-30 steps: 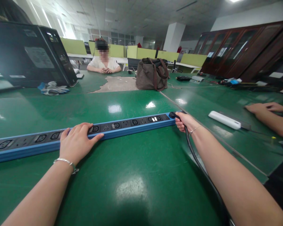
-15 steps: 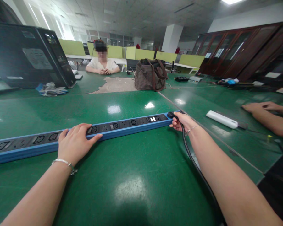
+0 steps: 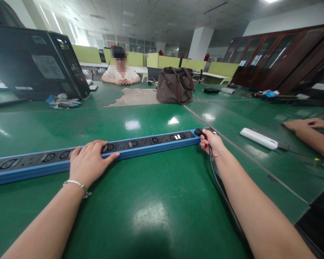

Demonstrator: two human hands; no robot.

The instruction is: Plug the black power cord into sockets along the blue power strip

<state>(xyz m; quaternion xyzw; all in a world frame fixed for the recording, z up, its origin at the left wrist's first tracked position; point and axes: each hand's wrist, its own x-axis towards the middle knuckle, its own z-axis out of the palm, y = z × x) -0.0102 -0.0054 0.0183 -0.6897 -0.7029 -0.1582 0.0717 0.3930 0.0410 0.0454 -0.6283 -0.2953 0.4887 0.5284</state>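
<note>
Both arms [image 3: 47, 212] extend: left hand [image 3: 90, 158] spread over strip [image 3: 151, 148], right hand [image 3: 211, 140] pinching plug [image 3: 198, 132].

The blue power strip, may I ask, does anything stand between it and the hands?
Nothing visible does: the left hand rests on the power strip, and the right hand holds a black plug at the strip's right end.

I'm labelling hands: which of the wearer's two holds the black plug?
The right hand: it grips the black plug, while the left hand rests on the blue power strip.
</note>
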